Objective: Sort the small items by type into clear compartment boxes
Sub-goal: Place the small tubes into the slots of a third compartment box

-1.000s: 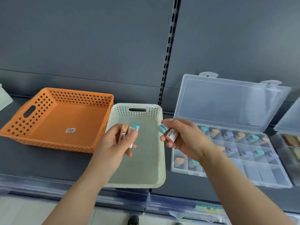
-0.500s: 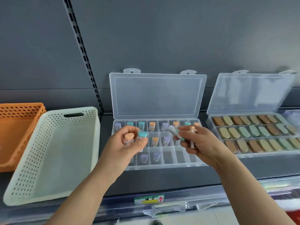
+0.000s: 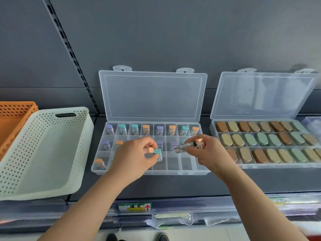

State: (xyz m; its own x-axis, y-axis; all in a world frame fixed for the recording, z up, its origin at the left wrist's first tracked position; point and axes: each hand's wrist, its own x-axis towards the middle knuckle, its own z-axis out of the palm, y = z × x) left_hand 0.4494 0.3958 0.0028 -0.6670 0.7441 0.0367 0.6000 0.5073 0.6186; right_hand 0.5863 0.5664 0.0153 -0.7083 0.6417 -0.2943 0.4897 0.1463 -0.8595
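- Over the open compartment box (image 3: 173,172), the left hand (image 3: 133,158) pinches an orange-capped vial (image 3: 149,150) and a teal-capped vial (image 3: 157,152).
- Just right of it, the right hand (image 3: 207,153) grips a labelled vial (image 3: 180,147) lying sideways and an upright peach-capped vial (image 3: 199,143).
- Left of both hands sits a cream basket (image 3: 43,153).

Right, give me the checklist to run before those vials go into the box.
1. Open lid on vial box: ok.
2. Grip on left vials by left hand: ok, orange cap and teal cap both held.
3. Grip on right vials by right hand: ok, two pinched.
4. Free front compartments: ok, two bare ones show between the hands.
5. Compartments under the hands: cannot tell, hidden.
6. Hands over vial box, not oval box: ok.
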